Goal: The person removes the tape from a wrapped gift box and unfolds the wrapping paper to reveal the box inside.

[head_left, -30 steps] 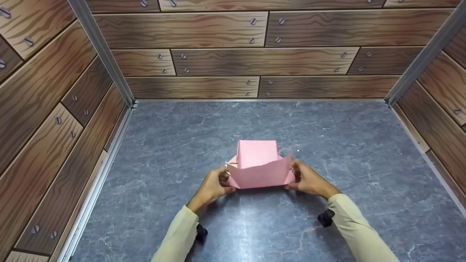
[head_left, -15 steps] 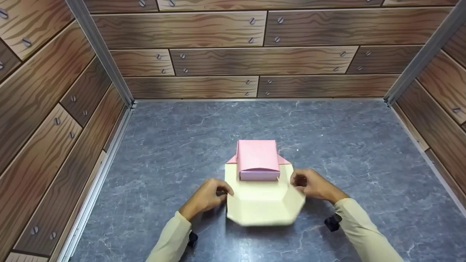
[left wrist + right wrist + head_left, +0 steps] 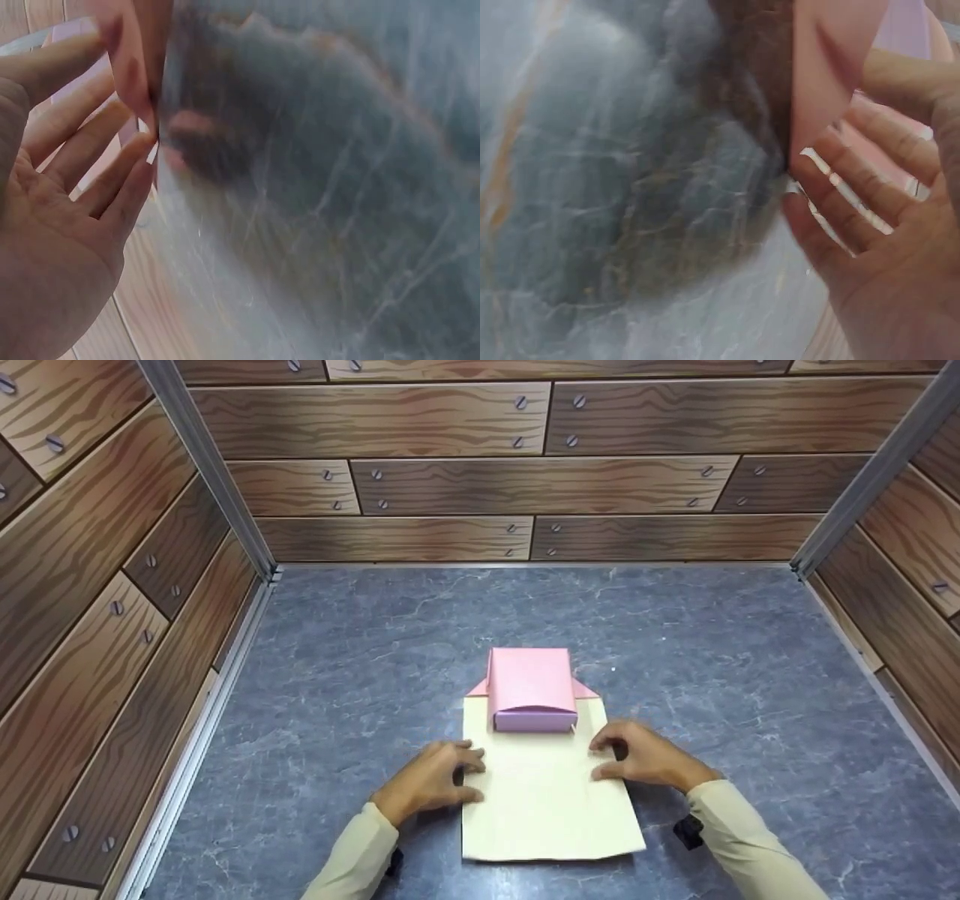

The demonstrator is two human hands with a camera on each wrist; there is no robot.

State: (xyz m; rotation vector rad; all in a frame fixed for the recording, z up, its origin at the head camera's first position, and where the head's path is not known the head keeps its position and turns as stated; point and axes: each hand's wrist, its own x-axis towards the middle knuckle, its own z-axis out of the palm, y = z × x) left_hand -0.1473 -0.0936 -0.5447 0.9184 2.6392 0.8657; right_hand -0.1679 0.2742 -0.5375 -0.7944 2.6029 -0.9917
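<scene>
A small pink box with a purple front side [image 3: 531, 679] sits at the far end of a card sheet [image 3: 544, 802], cream on its upper face. Pink corners of the sheet show on both sides of the box. My left hand [image 3: 431, 776] is at the sheet's left edge, fingers loosely bent and fingertips over the cream face. Across from it, my right hand [image 3: 651, 757] has its fingertips over the right edge. Both wrist views show extended fingers and the pink underside of the card [image 3: 133, 67]. Neither hand visibly grips it; exact contact is hard to tell.
The sheet lies on a grey marbled tabletop [image 3: 360, 660]. Wood-patterned walls [image 3: 450, 487] with metal corner rails [image 3: 217, 472] enclose the back and sides.
The near flap, raised in front of the box with its pink side showing, has unfolded toward me and now lies almost flat, cream side up. Both hands have moved nearer and loosened from its edges.
</scene>
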